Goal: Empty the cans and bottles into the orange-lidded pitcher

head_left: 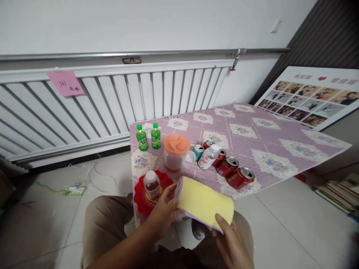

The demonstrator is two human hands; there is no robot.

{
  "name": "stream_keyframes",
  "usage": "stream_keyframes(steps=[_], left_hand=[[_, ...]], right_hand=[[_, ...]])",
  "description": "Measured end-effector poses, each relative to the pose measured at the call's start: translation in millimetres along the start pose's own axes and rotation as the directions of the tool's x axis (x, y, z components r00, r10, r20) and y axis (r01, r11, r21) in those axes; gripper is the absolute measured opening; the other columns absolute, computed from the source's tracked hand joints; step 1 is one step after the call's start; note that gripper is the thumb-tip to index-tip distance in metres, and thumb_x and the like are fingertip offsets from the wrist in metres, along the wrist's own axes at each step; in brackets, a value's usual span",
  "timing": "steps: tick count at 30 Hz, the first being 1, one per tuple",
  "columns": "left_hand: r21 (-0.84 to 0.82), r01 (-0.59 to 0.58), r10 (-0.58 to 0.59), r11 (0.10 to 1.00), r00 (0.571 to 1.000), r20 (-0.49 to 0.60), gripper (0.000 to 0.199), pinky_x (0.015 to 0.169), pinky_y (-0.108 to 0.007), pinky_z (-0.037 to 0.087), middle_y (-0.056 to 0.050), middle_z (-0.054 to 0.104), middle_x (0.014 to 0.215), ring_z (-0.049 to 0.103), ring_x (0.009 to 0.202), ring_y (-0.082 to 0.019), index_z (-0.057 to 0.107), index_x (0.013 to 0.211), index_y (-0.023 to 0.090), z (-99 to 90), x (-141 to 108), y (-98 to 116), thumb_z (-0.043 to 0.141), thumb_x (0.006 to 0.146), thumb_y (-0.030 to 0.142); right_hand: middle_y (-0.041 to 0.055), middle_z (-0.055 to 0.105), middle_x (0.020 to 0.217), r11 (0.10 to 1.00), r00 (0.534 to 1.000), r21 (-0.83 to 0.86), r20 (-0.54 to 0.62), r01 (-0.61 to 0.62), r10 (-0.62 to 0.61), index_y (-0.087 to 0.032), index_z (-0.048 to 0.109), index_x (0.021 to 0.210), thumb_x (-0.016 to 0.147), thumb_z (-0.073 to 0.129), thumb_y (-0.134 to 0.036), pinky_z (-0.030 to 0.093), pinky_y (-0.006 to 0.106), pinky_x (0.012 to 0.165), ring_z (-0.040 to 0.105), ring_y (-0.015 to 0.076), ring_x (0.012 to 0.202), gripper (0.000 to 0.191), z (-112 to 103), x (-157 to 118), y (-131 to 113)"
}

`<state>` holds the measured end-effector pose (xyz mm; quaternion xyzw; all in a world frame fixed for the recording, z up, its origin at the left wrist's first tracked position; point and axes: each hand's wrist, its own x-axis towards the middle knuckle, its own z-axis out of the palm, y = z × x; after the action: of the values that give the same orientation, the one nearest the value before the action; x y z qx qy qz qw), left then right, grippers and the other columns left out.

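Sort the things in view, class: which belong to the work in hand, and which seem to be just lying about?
In use, judging by the grip:
- yellow cloth
- left hand and right hand, holding it

Probably just lying about:
- green-capped bottles
- orange-lidded tub
- drink cans
- white-capped bottles
- red tray
- pink note
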<state>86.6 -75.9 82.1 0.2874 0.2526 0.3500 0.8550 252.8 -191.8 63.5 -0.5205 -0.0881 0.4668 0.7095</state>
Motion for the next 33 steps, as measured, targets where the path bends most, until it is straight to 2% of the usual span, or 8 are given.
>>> stream_keyframes(steps=[2, 7, 10, 13, 20, 25, 29, 33], left_hand=[[0.052, 0.096, -0.099, 0.994, 0.994, 0.049, 0.077, 0.090, -0.039, 0.051, -0.014, 0.059, 0.131, 0.064, 0.109, -0.029, 0.054, 0.128, 0.023, -5.7, -1, 3, 0.085, 0.065, 0.054], [0.258, 0.129, -0.179, 0.958, 0.967, 0.182, 0.081, 0.088, -0.035, 0.047, -0.011, 0.062, 0.123, 0.061, 0.110, -0.027, 0.053, 0.128, 0.022, -16.4, 2, 8, 0.086, 0.063, 0.056], [0.440, 0.150, -0.272, 0.885, 0.934, 0.230, 0.075, 0.085, -0.033, 0.046, -0.009, 0.065, 0.120, 0.062, 0.106, -0.026, 0.058, 0.126, 0.020, -16.4, 2, 8, 0.090, 0.061, 0.041], [0.497, 0.190, -0.305, 0.847, 0.938, 0.161, 0.069, 0.077, -0.030, 0.045, -0.007, 0.069, 0.107, 0.064, 0.092, -0.023, 0.061, 0.121, 0.017, -13.4, -1, 7, 0.088, 0.060, 0.035], [0.335, 0.131, -0.152, 0.933, 0.988, 0.038, 0.064, 0.077, -0.031, 0.049, -0.008, 0.070, 0.107, 0.065, 0.087, -0.021, 0.058, 0.119, 0.016, -9.8, -4, 5, 0.082, 0.062, 0.035], [0.610, 0.037, -0.051, 0.791, 0.999, 0.006, 0.056, 0.078, -0.032, 0.049, -0.008, 0.068, 0.107, 0.062, 0.093, -0.024, 0.059, 0.119, 0.015, -12.0, -8, 6, 0.073, 0.067, 0.028], [0.695, -0.058, -0.019, 0.717, 0.995, 0.102, 0.061, 0.086, -0.036, 0.050, -0.008, 0.066, 0.117, 0.061, 0.102, -0.026, 0.056, 0.129, 0.018, -18.4, -23, 13, 0.070, 0.071, 0.029], [0.713, -0.221, 0.271, 0.665, 0.962, 0.045, 0.056, 0.092, -0.038, 0.049, -0.010, 0.063, 0.123, 0.060, 0.107, -0.025, 0.056, 0.129, 0.022, -42.7, -36, 32, 0.070, 0.075, 0.032]], right_hand=[[0.0046, 0.078, 0.102, 0.989, 1.000, -0.147, -0.011, -0.003, 0.002, -0.025, 0.067, 0.113, 0.067, 0.086, -0.036, 0.059, 0.030, 0.071, 0.072, 0.0257, 0.093, 0.051, -14, 3, -18], [0.0084, 0.074, 0.114, 0.839, 0.957, -0.536, 0.279, 0.088, 0.078, -0.023, 0.063, 0.122, 0.073, 0.079, -0.047, 0.056, 0.036, 0.083, 0.070, 0.0268, 0.098, 0.056, -16, 5, -51], [0.0066, 0.073, 0.111, 0.820, 0.953, -0.565, 0.288, 0.087, 0.098, -0.024, 0.063, 0.121, 0.073, 0.078, -0.051, 0.055, 0.036, 0.080, 0.069, 0.0261, 0.094, 0.057, -4, 8, -49], [0.0084, 0.069, 0.124, 0.905, 0.977, -0.424, 0.201, 0.024, 0.069, -0.028, 0.058, 0.131, 0.070, 0.079, -0.058, 0.056, 0.038, 0.080, 0.068, 0.0286, 0.101, 0.071, 5, 12, -38], [0.0141, 0.071, 0.123, 0.995, 0.943, 0.013, 0.321, -0.096, 0.087, -0.028, 0.069, 0.119, 0.054, 0.070, -0.085, 0.054, 0.049, 0.091, 0.065, 0.0358, 0.113, 0.087, 15, 2, 13], [0.0131, 0.077, 0.104, 0.969, 0.939, 0.028, 0.255, -0.246, 0.231, -0.024, 0.071, 0.105, 0.059, 0.081, -0.068, 0.054, 0.048, 0.091, 0.072, 0.0317, 0.099, 0.064, 29, -8, 45], [0.0119, 0.078, 0.096, 0.952, 0.942, 0.027, 0.157, -0.304, 0.296, -0.021, 0.069, 0.105, 0.064, 0.084, -0.052, 0.057, 0.049, 0.086, 0.074, 0.0319, 0.092, 0.053, 44, -7, 39], [0.0111, 0.078, 0.102, 0.978, 0.977, -0.060, 0.067, -0.199, 0.202, -0.022, 0.067, 0.113, 0.066, 0.081, -0.052, 0.060, 0.047, 0.080, 0.075, 0.0316, 0.089, 0.057, 59, 1, 19]])
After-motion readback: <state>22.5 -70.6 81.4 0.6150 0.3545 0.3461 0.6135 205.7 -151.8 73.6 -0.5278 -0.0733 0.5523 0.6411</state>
